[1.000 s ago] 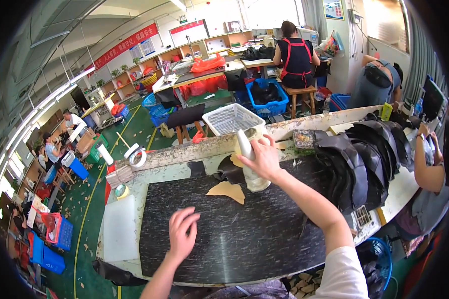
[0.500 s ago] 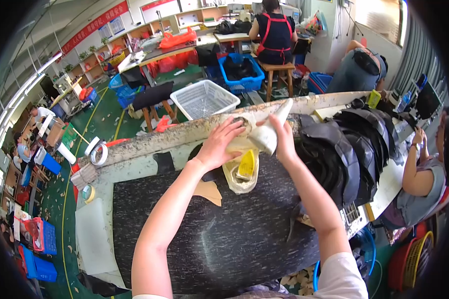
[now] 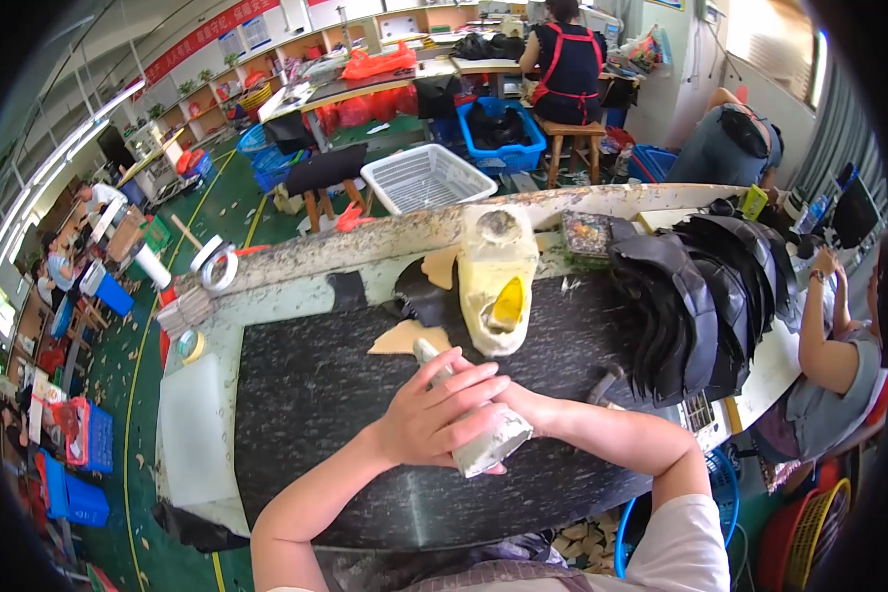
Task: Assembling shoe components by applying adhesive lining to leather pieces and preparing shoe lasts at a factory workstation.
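Observation:
Both hands are wrapped round a pale grey-white tapered block (image 3: 493, 446) over the dark speckled mat (image 3: 345, 483). My left hand (image 3: 439, 409) is closed across its top, fingers pointing right. From the right side my right hand (image 3: 525, 407) grips it, its fingers mostly hidden behind the left. The block's narrow end points away to the left, its broad end toward me. Beyond the hands lies a long cream-white holder (image 3: 496, 271) with two hollows; a yellow piece (image 3: 508, 301) sits in the nearer one. Tan cut pieces (image 3: 405, 338) and a black scrap (image 3: 426, 293) lie beside it.
Stacked black curved pieces (image 3: 676, 306) cover the bench's right side, near a hammer-like tool (image 3: 605, 385). A raised, stained ledge (image 3: 365, 232) runs along the far edge. White tape rolls (image 3: 215, 266) stand at left. A person (image 3: 834, 355) sits at right; a white basket (image 3: 429, 178) stands beyond.
The block has come from above the holder toward me, low over the mat. My left hand has left the holder and closed on the block with the right. The view has shifted slightly.

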`<state>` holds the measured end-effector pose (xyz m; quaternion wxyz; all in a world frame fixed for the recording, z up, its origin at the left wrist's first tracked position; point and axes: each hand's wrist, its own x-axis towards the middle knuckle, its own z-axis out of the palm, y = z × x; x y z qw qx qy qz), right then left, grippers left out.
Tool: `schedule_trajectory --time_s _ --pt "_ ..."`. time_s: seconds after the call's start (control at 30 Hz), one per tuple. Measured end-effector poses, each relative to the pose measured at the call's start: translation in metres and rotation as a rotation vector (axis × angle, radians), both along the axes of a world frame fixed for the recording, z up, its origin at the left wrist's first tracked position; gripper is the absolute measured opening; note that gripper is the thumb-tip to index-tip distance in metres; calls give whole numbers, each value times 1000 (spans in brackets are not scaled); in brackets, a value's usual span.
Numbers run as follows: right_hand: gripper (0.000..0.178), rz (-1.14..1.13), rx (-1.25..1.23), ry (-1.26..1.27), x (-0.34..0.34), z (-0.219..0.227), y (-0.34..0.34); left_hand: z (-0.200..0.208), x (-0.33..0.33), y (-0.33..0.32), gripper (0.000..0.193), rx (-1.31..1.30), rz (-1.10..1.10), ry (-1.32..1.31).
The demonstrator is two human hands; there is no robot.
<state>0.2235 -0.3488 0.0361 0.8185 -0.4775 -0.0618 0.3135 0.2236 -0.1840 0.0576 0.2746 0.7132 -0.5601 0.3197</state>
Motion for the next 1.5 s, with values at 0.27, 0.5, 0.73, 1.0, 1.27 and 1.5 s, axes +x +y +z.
schedule_trajectory --time_s 0.27,0.5,0.73,1.0,1.27,1.5 --pt "58 427 -616 -670 -33 18 -6 -21 -89 44 90 -69 475 485" --pt "45 619 -566 -882 -70 11 -2 -21 -118 54 74 10 452 54" --pt "48 688 -332 -650 -95 8 -4 -39 -153 56 56 -130 503 90" --pt "33 84 -207 -1565 -88 14 -15 -57 -188 12 90 -1105 752 630" --pt "33 251 -457 -1456 -73 9 -27 -37 -175 10 61 -82 719 6" --pt "30 312 -199 -1181 -99 5 -64 -49 -137 5 43 -100 296 184"
